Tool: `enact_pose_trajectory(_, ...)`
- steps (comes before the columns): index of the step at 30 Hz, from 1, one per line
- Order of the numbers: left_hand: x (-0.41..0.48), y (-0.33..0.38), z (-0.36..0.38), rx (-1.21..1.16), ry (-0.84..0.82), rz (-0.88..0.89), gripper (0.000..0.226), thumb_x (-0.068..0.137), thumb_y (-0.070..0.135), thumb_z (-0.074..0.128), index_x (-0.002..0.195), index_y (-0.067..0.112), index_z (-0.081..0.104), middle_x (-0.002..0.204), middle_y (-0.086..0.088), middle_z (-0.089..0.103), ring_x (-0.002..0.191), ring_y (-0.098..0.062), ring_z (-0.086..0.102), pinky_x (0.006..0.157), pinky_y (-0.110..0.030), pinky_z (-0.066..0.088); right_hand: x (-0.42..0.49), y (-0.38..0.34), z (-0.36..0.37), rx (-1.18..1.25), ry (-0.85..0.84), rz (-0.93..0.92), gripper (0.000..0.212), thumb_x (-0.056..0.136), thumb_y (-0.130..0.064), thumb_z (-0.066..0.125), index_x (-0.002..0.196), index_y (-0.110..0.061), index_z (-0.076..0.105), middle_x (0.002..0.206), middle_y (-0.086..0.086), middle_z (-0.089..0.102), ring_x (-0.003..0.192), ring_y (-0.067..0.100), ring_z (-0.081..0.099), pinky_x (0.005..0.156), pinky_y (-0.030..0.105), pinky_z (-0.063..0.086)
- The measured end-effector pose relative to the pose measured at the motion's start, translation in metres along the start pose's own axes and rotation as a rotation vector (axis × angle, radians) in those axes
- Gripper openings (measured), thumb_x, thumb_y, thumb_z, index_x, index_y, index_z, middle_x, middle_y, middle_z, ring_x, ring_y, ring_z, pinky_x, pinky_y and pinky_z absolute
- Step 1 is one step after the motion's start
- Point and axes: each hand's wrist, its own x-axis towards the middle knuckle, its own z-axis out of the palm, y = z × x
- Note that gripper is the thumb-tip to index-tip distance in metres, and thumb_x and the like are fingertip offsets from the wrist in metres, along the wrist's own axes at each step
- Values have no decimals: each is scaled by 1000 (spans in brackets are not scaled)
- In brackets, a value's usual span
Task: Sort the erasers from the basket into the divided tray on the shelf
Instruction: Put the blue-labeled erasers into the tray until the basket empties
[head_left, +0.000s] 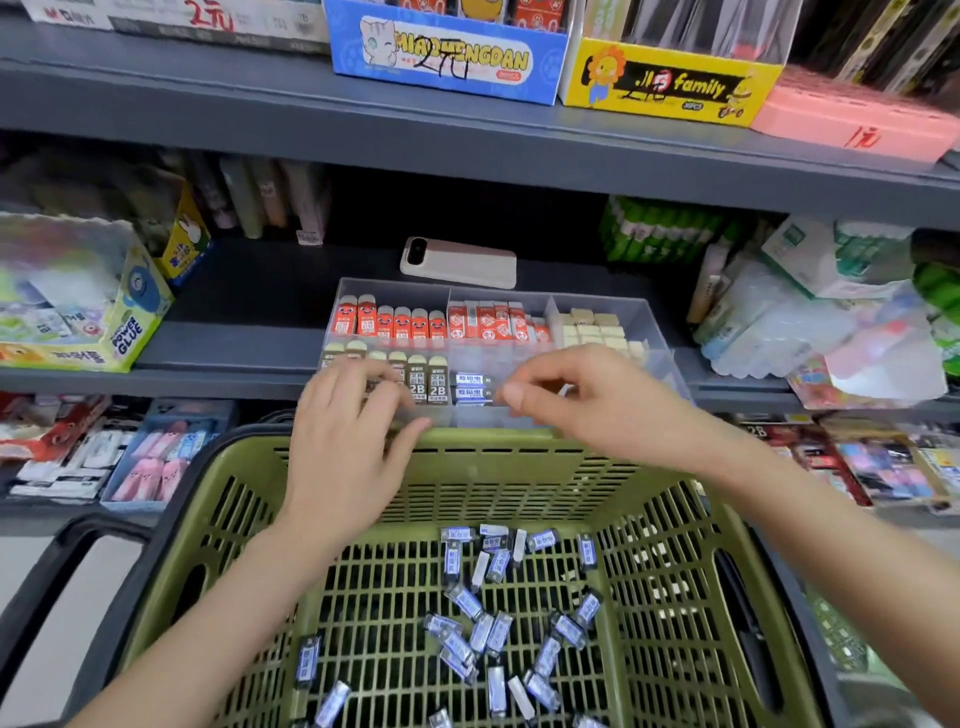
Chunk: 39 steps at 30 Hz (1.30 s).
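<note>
Left hand (353, 415): I see fingers bent over the 2B erasers (428, 384) at the tray's 7 o'clock — grasping or not, I cannot tell.
Right hand (587, 402): thumb and forefinger close together beside the blue erasers (472, 387) — grip unclear.
Divided tray (395, 291): on the shelf (234, 353), 12 o'clock from the basket (519, 441).
Loose erasers (488, 613): on the basket floor.

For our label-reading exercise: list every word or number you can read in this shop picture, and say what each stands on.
"MIAOMENGDAN": blue cat box.
"family": yellow box beside it.
"POWER GLUE": display box, left.
"2B": brown-sleeved erasers in the tray.
"2元": red handwriting, white box, top left.
Too small to read: blue-labelled erasers in the basket.
</note>
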Motion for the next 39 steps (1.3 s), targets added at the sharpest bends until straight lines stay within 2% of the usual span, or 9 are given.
enact_pose_trajectory(5, -41, 12, -6, -186, -78, -110, 19, 88, 28, 54, 81, 12, 61, 86, 6, 55, 84, -13, 49, 75, -24, 37, -41, 46, 77, 85, -234, 215, 18, 90, -23, 60, 104, -16, 68, 93, -2, 69, 74, 5, 64, 68, 19, 53)
enact_pose_trajectory(9, -88, 18, 35, -188, -796, -207, 25, 90, 37, 52, 111, 24, 55, 97, 11, 56, 77, -2, 51, 58, -9, 40, -40, 110, 143, -136, -178, 424, 31, 92, -19, 57, 122, -15, 59, 114, 8, 62, 101, 23, 60, 83, 27, 46)
enact_pose_trajectory(12, -122, 12, 71, -194, -1078, -347, 56, 89, 33, 61, 139, 26, 38, 132, -7, 50, 100, -14, 58, 85, -22, 50, -39, 144, 173, -238, -118, 433, 51, 88, -18, 61, 136, -24, 46, 132, 5, 45, 115, 24, 52, 94, 31, 43)
enact_pose_trajectory(14, -135, 11, 88, -186, -1130, -383, 70, 84, 36, 67, 144, 32, 31, 146, -11, 32, 130, -26, 40, 110, -40, 35, -41, 155, 186, -271, -101, 387, 61, 84, -17, 64, 139, -31, 41, 134, 1, 39, 121, 22, 42, 96, 34, 43)
enact_pose_trajectory(18, -142, 17, 111, -215, -1079, -335, 76, 76, 49, 72, 141, 39, 36, 151, 1, 17, 140, -22, 14, 116, -44, 20, -45, 170, 199, -450, -80, 265, 59, 82, -26, 66, 135, -35, 41, 131, -2, 38, 118, 20, 35, 79, 31, 48)
enact_pose_trajectory(25, -155, 13, 123, -168, -947, -330, 48, 78, 56, 65, 115, 25, 64, 113, 4, 45, 111, -14, 37, 92, -21, 29, -43, 181, 203, -520, -173, 219, 57, 85, -38, 63, 134, -34, 35, 127, 1, 46, 107, 25, 52, 75, 35, 49)
enact_pose_trajectory(30, -156, 8, 121, -328, -839, -547, 28, 80, 39, 72, 93, 18, 60, 102, 7, 48, 93, -10, 47, 78, -21, 37, -37, 184, 201, -481, -221, 185, 59, 89, -35, 60, 141, -34, 32, 129, 4, 45, 102, 27, 58, 79, 36, 49)
enact_pose_trajectory(33, -150, 7, 112, -532, -754, -722, 29, 86, 30, 68, 76, 14, 45, 71, 4, 50, 64, -14, 44, 59, -26, 33, -38, 184, 203, -394, -192, 185, 42, 91, -32, 58, 131, -26, 46, 136, 4, 45, 108, 26, 57, 89, 34, 47)
enact_pose_trajectory(39, -132, 8, 93, -903, -697, -1076, 19, 93, 22, 57, 86, 5, 49, 69, -6, 60, 59, -11, 53, 58, -20, 45, -42, 174, 198, -116, -76, 310, 43, 91, -32, 58, 133, -22, 50, 131, 4, 52, 110, 19, 56, 98, 31, 45)
